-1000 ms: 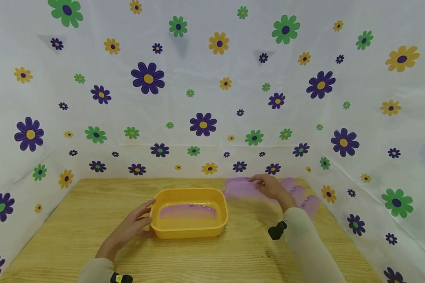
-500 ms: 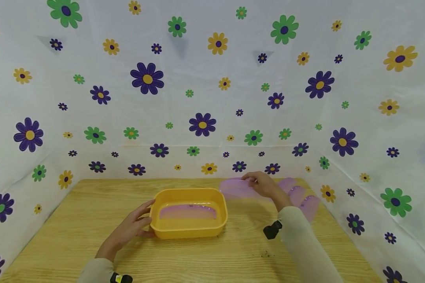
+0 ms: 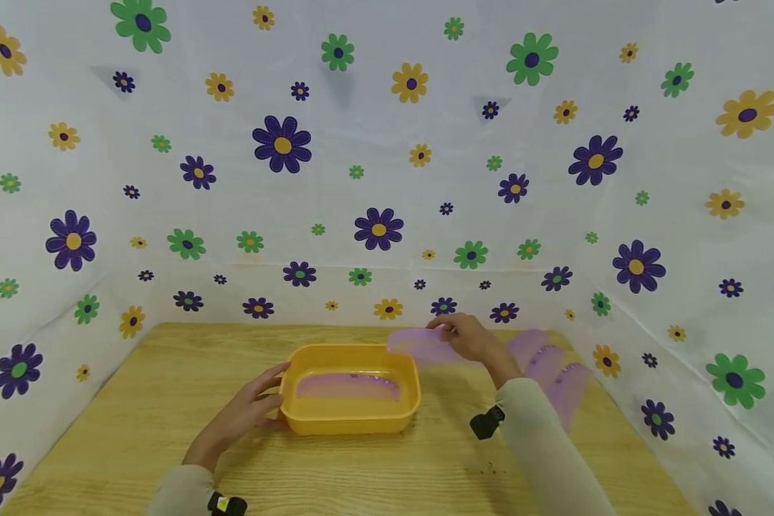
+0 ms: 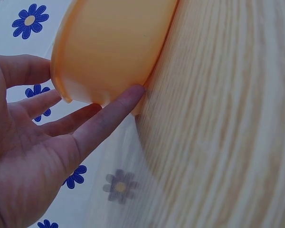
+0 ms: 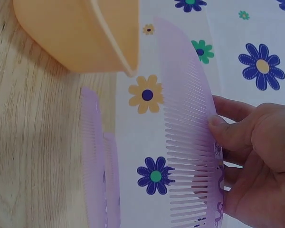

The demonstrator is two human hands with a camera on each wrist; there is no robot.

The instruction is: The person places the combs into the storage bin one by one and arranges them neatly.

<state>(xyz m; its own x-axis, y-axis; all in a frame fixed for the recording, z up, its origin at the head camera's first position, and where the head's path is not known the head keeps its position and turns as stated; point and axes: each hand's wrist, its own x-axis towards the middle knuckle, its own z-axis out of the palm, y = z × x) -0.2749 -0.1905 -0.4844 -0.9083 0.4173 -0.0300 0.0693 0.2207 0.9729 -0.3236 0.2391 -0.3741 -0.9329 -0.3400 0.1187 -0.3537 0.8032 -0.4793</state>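
On the table's (image 3: 361, 469) far side, R hand (image 3: 469, 338), pinching a lilac comb (image 3: 422, 345) by its spine, had just brought it left, nearer the tub's (image 3: 348, 428) rear R corner, not touching; L hand (image 3: 248, 408), fingers extended, touched the tub, w/ 1 comb (image 3: 348, 388) inside, more combs (image 3: 572, 387) at R.

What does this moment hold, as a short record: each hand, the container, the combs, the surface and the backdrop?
Left hand: touching the container's left end
Right hand: pinching a raised purple comb by its spine
Container: yellow, with a purple comb inside
Loose combs: purple, at the table's right side
Surface: wood-grain table
Backdrop: white flower-print sheet
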